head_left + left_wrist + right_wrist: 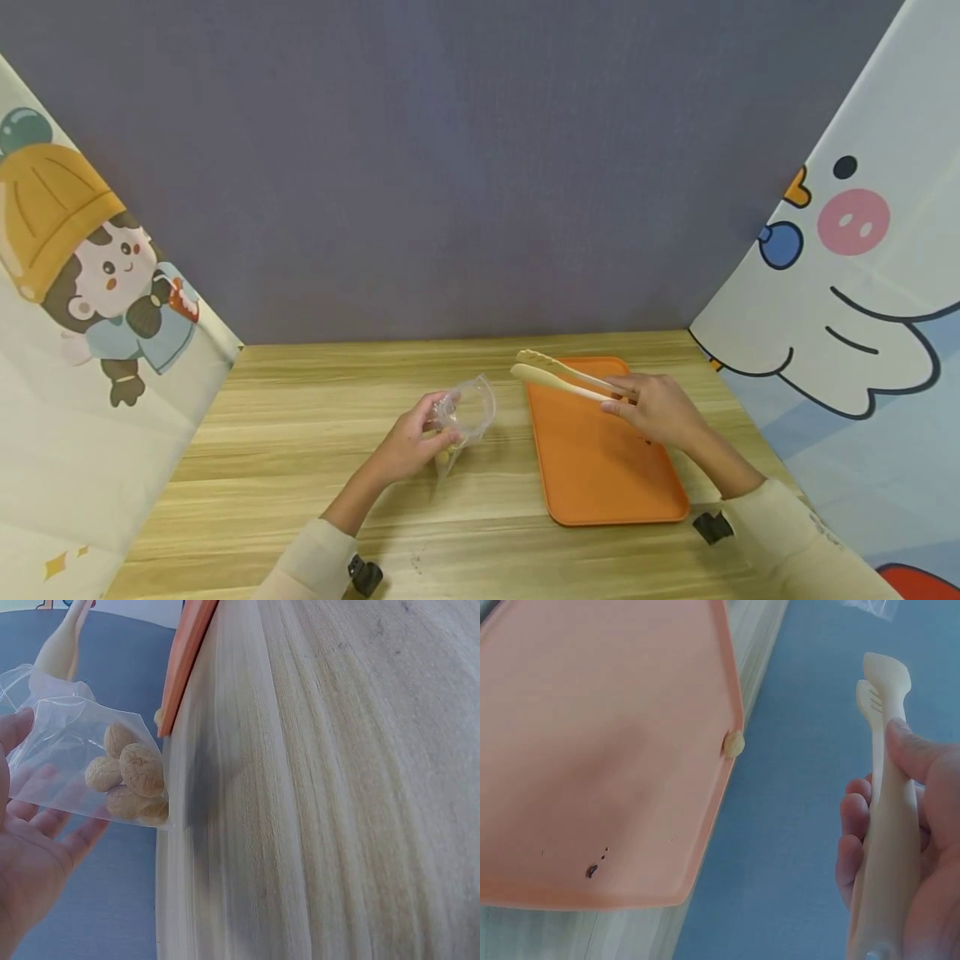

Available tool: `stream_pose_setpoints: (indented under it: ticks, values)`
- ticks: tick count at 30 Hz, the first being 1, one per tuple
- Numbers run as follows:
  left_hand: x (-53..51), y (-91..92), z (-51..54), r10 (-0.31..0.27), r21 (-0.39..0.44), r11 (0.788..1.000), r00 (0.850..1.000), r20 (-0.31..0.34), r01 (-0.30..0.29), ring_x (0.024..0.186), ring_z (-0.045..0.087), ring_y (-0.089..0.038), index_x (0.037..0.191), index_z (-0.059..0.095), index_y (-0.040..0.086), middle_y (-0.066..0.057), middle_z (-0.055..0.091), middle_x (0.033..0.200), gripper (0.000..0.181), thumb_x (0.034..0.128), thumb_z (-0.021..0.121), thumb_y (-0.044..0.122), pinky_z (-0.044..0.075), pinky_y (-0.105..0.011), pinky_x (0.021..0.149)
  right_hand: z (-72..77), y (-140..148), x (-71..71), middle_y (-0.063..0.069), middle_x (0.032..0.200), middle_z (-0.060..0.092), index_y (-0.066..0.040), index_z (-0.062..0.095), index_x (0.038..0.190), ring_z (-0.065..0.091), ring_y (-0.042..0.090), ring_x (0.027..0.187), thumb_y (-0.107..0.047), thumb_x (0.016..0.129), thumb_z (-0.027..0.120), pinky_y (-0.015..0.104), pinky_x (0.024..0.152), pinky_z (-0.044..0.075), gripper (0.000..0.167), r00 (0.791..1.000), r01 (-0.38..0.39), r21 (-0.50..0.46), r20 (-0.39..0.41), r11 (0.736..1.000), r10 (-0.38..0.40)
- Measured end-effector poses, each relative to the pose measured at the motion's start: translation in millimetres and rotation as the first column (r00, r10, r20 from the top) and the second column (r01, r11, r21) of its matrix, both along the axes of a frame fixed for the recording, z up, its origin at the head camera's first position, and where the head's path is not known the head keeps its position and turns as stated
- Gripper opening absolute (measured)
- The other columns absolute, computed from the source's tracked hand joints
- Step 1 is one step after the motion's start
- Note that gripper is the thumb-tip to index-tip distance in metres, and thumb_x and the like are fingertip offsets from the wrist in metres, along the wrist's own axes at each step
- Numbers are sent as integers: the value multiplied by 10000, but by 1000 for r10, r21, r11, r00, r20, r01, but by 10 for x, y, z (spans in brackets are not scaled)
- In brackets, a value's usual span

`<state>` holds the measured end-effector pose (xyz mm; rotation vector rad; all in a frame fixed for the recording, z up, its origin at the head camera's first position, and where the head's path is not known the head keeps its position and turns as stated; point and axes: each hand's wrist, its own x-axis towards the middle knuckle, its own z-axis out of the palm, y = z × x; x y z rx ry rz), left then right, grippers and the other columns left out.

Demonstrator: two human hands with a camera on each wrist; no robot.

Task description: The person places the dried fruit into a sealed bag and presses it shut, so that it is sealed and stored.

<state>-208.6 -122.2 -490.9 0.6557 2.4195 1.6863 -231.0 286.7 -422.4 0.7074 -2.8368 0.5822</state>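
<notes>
Over the orange tray [600,475], the right hand [663,408] grips seemingly light, springy tongs [552,380], while left of it the left hand [408,443] holds a clear, probably flimsy bag [64,742], best gripped near the top, its hard-looking walnuts [141,771] likely to roll.

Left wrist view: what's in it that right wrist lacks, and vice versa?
Only left wrist: the left hand holding the bag, and the brown nuts inside it.
Only right wrist: the right hand gripping the tongs, and dark specks on the tray.
Both: tray, tongs, wood tabletop, blue-grey backdrop; right wrist also catches a scrap of clear plastic, probably the bag.
</notes>
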Motion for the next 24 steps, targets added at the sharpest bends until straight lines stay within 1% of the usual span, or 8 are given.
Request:
stream_pose_setpoints:
  ticks: [5,12,19,21,23,24]
  values:
    - [1,-9,1,6,-5,1000,1000,1,-6,1284,574,-475,1506,404,68,-268,507,1468,608,982,686,195,584,-411,977,-45,45,-88,34,905,770,-35,709,1274,251,7,414,-320,896,779,202,437,288,478,999,23,42,-25,999,-22]
    - [-2,-22,-14,7,-10,1000,1000,-9,-7,1284,575,-468,1505,404,70,-255,520,1459,603,987,682,203,566,-466,1004,-123,134,-203,96,960,788,-39,693,1300,210,41,418,-345,913,756,210,438,253,497,998,67,84,1,994,-68]
    - [-11,-29,-17,6,-15,1000,1000,-21,-6,1294,572,-452,1503,406,76,-250,524,1457,595,991,679,206,544,-503,1031,-184,189,-291,115,946,789,-42,693,1300,233,51,429,-373,919,742,220,458,255,507,995,92,99,19,991,-94]
    - [-18,-31,-23,7,-17,1000,1000,-23,-8,1302,568,-440,1502,409,79,-243,527,1457,594,990,680,209,531,-513,1048,-205,207,-313,108,894,778,-42,687,1309,236,58,430,-383,924,734,224,460,257,517,994,100,107,29,989,-103]
    - [-20,-30,-25,9,-17,1000,1000,-25,-9,1304,568,-432,1499,414,79,-232,534,1455,593,987,684,206,523,-521,1057,-228,223,-335,101,888,776,-44,685,1313,241,63,427,-395,928,727,227,458,260,522,994,104,117,32,988,-108]
    - [-20,-30,-25,8,-15,1000,1000,-27,-9,1304,569,-427,1498,415,79,-229,536,1455,593,986,686,206,522,-522,1058,-238,230,-346,92,840,761,-47,681,1318,240,64,424,-397,932,723,227,454,260,523,993,106,125,37,987,-111]
